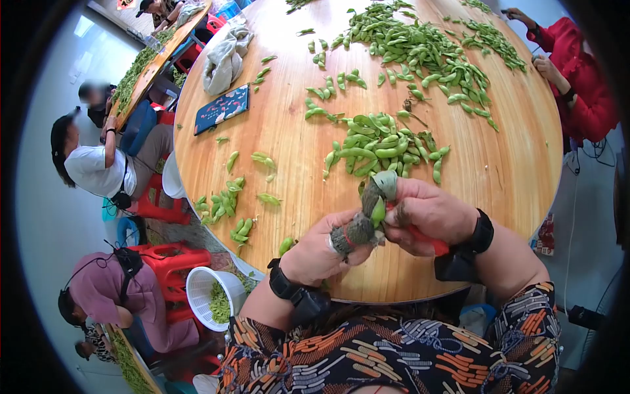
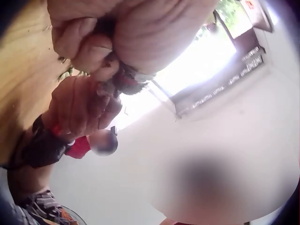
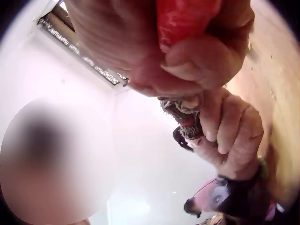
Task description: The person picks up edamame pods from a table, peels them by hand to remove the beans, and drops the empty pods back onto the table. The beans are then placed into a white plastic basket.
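Note:
Both hands meet at the near edge of a round wooden table point(image 1: 512, 217). Dark grey cloth wraps point(image 1: 357, 231) cover fingertips of my left hand point(image 1: 315, 253), which pinches a green soybean pod point(image 1: 378, 210). My right hand point(image 1: 433, 213) is close against the pod, with a pale green wrap point(image 1: 386, 184) at one fingertip. Its curled fingers grip a red handle point(image 3: 185, 21), seen against the palm in the right wrist view; the tool's working end is hidden. Just beyond the hands lies a pile of soybean pods point(image 1: 377, 144).
A larger pod heap point(image 1: 407, 43) spreads across the far side. Smaller groups of pods point(image 1: 226, 200), a patterned blue pouch point(image 1: 223, 110) and a grey cloth point(image 1: 226, 59) lie left. A white basket point(image 1: 215, 299) stands below the table. A person in red point(image 1: 577, 79) sits at right.

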Demonstrator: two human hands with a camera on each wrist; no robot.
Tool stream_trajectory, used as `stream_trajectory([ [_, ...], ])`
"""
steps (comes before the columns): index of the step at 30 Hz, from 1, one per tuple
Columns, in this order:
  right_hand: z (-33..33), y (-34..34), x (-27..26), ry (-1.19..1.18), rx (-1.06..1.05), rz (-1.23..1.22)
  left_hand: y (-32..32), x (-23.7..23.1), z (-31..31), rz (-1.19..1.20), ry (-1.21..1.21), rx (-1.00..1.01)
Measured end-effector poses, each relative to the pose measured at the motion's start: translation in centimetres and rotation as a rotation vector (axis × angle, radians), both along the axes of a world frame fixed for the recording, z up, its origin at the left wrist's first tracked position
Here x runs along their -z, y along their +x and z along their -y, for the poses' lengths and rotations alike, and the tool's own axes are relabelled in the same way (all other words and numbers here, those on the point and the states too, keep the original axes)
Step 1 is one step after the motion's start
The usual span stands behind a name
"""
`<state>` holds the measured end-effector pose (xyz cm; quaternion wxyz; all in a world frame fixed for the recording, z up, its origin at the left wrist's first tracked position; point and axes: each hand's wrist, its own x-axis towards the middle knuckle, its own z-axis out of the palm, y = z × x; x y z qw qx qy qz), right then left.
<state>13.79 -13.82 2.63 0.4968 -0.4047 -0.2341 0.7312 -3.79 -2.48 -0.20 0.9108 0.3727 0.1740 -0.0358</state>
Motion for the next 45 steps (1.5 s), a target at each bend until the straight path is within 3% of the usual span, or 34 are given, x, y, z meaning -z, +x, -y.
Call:
stream_trajectory([
  [2, -0.1, 0.1, 0.8, 0.023, 0.067, 0.066, 0.3, 0.3, 0.3, -0.019, 0.034, -0.02],
  [3, -0.1, 0.5, 0.9, 0.025, 0.071, 0.065, 0.5, 0.4, 0.6, 0.001, 0.396, -0.093],
  [4, -0.1, 1.0, 1.0, 0.095, 0.09, 0.223, 0.7, 0.6, 0.7, 0.025, 0.758, -0.165],
  [6, -0.1, 0.9, 0.1, 0.112, 0.152, 0.588, 0.8, 1.0, 1.1, 0.068, 0.867, -0.242],
  [7, -0.2, 0.6, 0.7, 0.112, 0.15, 0.586, 0.7, 1.1, 1.2, 0.106, 0.975, -0.322],
  [9, -0.4, -0.2, 2.1, 0.669, 0.326, 1.355, 0.8, 0.7, 0.9, 0.055, 0.995, -0.26],
  [11, 0.0, -0.4, 1.8, 0.634, 0.265, 1.35, 1.0, 0.7, 0.8, 0.002, 1.014, -0.196],
  [14, 0.1, -0.1, 1.7, 0.791, 0.09, 1.347, 1.3, 1.0, 0.7, 0.135, 1.008, -0.182],
  [16, 0.2, 0.4, 1.4, 0.742, -0.001, 1.354, 0.8, 1.1, 0.1, 0.21, 1.103, 0.051],
  [17, 0.3, 0.4, 1.3, 0.697, -0.097, 1.358, 0.7, 1.4, 0.1, 0.209, 1.1, 0.056],
  [21, 0.2, 0.3, 1.4, 0.653, -0.106, 1.345, 0.7, 1.3, 0.0, 0.224, 1.028, 0.149],
  [23, 0.0, 0.5, 1.7, 0.658, -0.043, 1.209, 0.7, 1.2, 0.1, 0.227, 0.997, 0.169],
  [24, -0.1, 0.5, 1.3, 0.66, -0.042, 1.21, 0.6, 1.5, 0.1, 0.202, 0.887, 0.154],
  [26, -0.2, 0.4, 0.0, 0.111, -0.138, 0.672, 0.3, 1.5, 0.2, 0.178, 0.781, 0.137],
  [28, -0.2, 0.4, 0.4, 0.09, -0.094, 0.562, 0.0, 1.1, 0.2, -0.025, 0.417, 0.052],
  [29, -0.2, 0.4, 0.6, 0.066, -0.05, 0.451, 0.1, 1.0, 0.2, -0.024, 0.421, 0.048],
  [33, -0.3, 0.0, 1.0, 0.114, 0.017, 0.7, 0.6, 0.8, 0.2, -0.014, 0.255, -0.021],
  [35, -0.1, -0.3, 1.5, 0.297, 0.153, 0.915, 0.9, 0.3, 0.4, 0.022, 0.199, -0.038],
  [37, 0.0, -0.8, 1.8, 0.339, 0.196, 0.947, 1.1, -0.3, 1.1, -0.007, 0.518, -0.083],
  [39, -0.1, -0.8, 1.8, 0.379, 0.24, 0.976, 1.2, 0.9, 0.9, 0.02, 0.644, -0.094],
  [41, 0.0, -0.7, 1.6, 0.231, 0.186, 0.712, 1.3, 1.6, 0.9, 0.045, 0.765, -0.099],
  [43, -0.1, -0.6, 1.6, 0.186, 0.172, 0.637, 1.4, 1.9, 0.9, 0.127, 1.182, -0.244],
  [45, -0.2, -0.5, 1.5, 0.141, 0.154, 0.559, 1.3, 1.7, 0.8, 0.137, 1.244, -0.239],
])
